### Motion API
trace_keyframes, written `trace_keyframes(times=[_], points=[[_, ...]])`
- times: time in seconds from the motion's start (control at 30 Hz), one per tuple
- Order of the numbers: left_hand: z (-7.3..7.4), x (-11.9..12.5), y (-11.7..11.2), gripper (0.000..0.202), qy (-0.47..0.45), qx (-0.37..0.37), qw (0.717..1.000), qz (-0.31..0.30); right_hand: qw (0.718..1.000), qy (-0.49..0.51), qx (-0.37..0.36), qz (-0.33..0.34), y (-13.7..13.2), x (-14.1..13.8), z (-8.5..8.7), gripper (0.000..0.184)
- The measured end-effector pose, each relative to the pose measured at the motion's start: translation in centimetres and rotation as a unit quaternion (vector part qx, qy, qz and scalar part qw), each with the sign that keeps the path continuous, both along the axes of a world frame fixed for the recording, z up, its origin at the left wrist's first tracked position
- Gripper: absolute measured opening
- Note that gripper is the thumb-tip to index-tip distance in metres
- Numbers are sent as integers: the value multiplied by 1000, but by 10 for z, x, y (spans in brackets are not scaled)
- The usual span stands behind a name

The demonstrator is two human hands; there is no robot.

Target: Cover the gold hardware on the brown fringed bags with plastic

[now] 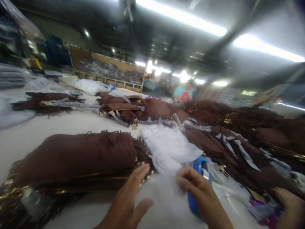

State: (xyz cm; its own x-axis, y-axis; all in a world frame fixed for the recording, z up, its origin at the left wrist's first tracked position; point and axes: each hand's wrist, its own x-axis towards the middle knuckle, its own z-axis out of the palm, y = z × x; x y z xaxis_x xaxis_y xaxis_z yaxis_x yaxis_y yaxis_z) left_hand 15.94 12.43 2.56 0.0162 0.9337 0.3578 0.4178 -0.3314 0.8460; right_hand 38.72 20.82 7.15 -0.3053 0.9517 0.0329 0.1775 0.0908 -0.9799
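Note:
My left hand (130, 198) is open, thumb apart from the fingers, over the white tabletop. Its fingertips are near the fringed end of a folded dark brown shawl (88, 152) with gold-coloured trim. My right hand (201, 192) is closed, thumb and fingers pinched on a thin, see-through plastic bag (164, 187) that is blurred between my hands. Just beyond lies a heap of white plastic bags (166, 143). A blue plastic holder (194, 200) stands right beside my right hand, partly hidden by it.
Another person's hand (289, 203) is at the lower right. Brown fringed textiles (157, 108) and plastic strips spread across the table (50, 125). A small tag (134, 126) lies among them. Farther back are a person in a red apron (185, 95) and a large bin (107, 68) of packed goods.

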Motion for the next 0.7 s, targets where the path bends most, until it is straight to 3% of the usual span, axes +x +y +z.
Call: trace_keyframes(times=[0.07,0.13,0.2,0.27,0.4,0.53,0.6,0.63,0.7], points=[[17,10,11,72,-52,-22,997,-51,995,23,-34,92,-14,-15,11,22],[22,15,17,47,-149,-114,973,-136,993,26,-15,117,-20,-28,13,21],[16,12,15,20,-274,-208,925,-162,996,4,14,87,-19,-38,8,22],[4,4,5,14,-364,-249,890,-114,999,-23,17,38,-14,-46,-1,23],[-19,-25,-25,20,-409,-257,875,-24,1000,-10,-6,16,-10,-69,-27,30],[-26,-54,-53,20,-363,-227,903,35,987,121,-96,33,-32,-100,-53,55],[-24,-66,-66,20,-344,-211,913,63,970,164,-161,76,-48,-116,-66,70],[-23,-71,-72,22,-344,-204,914,68,962,169,-188,105,-57,-124,-71,74],[-22,-79,-84,28,-350,-193,914,73,953,159,-212,145,-72,-140,-77,64]])
